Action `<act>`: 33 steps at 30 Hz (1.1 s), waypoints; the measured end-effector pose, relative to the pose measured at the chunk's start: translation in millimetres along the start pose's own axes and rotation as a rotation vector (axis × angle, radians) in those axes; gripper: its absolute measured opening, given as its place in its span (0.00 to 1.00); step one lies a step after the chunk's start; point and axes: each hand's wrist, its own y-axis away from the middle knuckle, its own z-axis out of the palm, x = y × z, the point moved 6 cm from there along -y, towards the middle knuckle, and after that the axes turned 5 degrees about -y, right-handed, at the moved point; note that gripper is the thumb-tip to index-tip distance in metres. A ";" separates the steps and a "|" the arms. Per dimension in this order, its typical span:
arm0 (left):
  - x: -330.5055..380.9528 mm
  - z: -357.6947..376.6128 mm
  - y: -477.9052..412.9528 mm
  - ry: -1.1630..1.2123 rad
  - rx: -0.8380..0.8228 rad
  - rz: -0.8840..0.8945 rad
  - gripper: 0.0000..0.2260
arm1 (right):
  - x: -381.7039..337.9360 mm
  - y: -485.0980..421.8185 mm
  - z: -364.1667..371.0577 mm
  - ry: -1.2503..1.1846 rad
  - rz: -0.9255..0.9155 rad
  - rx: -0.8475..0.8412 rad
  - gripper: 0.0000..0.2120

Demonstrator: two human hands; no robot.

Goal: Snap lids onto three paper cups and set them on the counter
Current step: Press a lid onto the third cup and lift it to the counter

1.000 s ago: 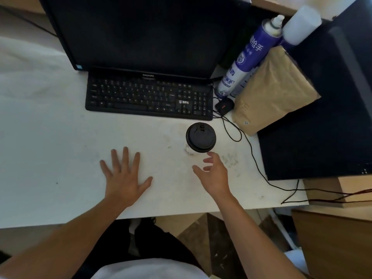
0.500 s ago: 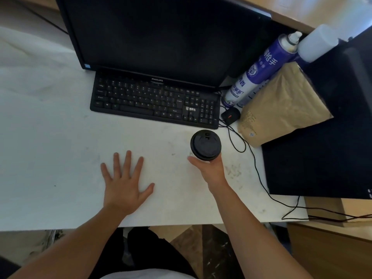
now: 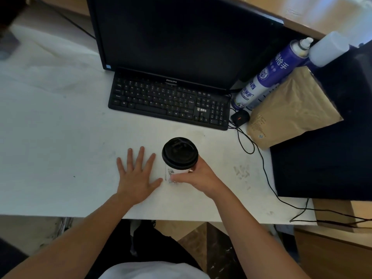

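A white paper cup (image 3: 174,174) is shown capped with a black lid (image 3: 179,153), which is seated over the rim. The cup is held by the right hand (image 3: 198,178): the grip is closed around the cup wall below the lid, with the thumb across the near side and the fingers wrapped behind. Whether the cup base rests on the table (image 3: 60,137) or is raised off it cannot be told from this angle. The cup is located toward the front of the table, in front of the keyboard (image 3: 169,102) and just right of the left hand (image 3: 136,176).

The left hand is laid flat, palm down, on the table, its fingers spread wide and nothing held; its thumb tip is seen just beside the lower cup wall.

Behind the keyboard a dark monitor (image 3: 181,37) is seen. To the right are grouped a black mouse (image 3: 240,117) with its cable (image 3: 265,174), a blue and white spray can (image 3: 271,75) lying tilted, and a brown paper bag (image 3: 291,109) leaning against a black box (image 3: 326,158).
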 end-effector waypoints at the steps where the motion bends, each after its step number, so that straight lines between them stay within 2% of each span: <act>1: -2.7 -10.2 -0.5 0.165 -0.010 0.000 0.33 | 0.3 2.8 3.3 0.002 0.012 -0.030 0.37; 3: -11.2 -41.6 4.9 0.609 0.005 -0.023 0.19 | 1.5 8.7 9.6 -0.010 0.030 -0.087 0.38; 4: -12.4 -59.2 11.1 0.834 0.022 -0.008 0.15 | 1.6 11.7 12.8 -0.007 0.032 -0.114 0.39; 5: -10.8 -78.6 19.6 0.985 0.054 0.044 0.16 | 1.3 14.7 15.8 -0.001 0.032 -0.140 0.40; 6: -6.1 -100.5 30.5 1.002 0.098 0.145 0.19 | 0.5 17.6 19.2 0.002 0.030 -0.167 0.41; 9: 12.1 -142.0 58.4 0.719 0.167 0.413 0.31 | -3.6 25.2 27.3 -0.012 0.030 -0.254 0.42; 12: 18.7 -158.8 72.2 0.558 0.147 0.491 0.39 | -10.2 32.4 35.2 0.021 0.018 -0.344 0.42; 14: 19.8 -165.6 80.4 0.499 0.146 0.522 0.40 | -13.6 37.3 41.3 0.070 0.001 -0.392 0.42; 19: 19.5 -178.9 97.0 0.474 0.248 0.481 0.37 | -28.6 48.6 55.4 0.081 -0.114 -0.374 0.44; 23: 25.4 -183.6 108.3 0.558 0.362 0.437 0.35 | -45.8 58.8 63.5 -0.027 -0.290 -0.315 0.39; 26: 31.4 -183.9 112.4 0.613 0.436 0.395 0.32 | -58.9 65.9 69.9 -0.020 -0.396 -0.237 0.36; 30: 40.7 -187.0 116.7 0.709 0.562 0.297 0.29 | -60.7 63.4 70.4 -0.045 -0.427 -0.097 0.32; 33: 46.0 -191.5 116.5 0.750 0.655 0.225 0.27 | -61.7 58.9 68.6 -0.045 -0.425 -0.050 0.34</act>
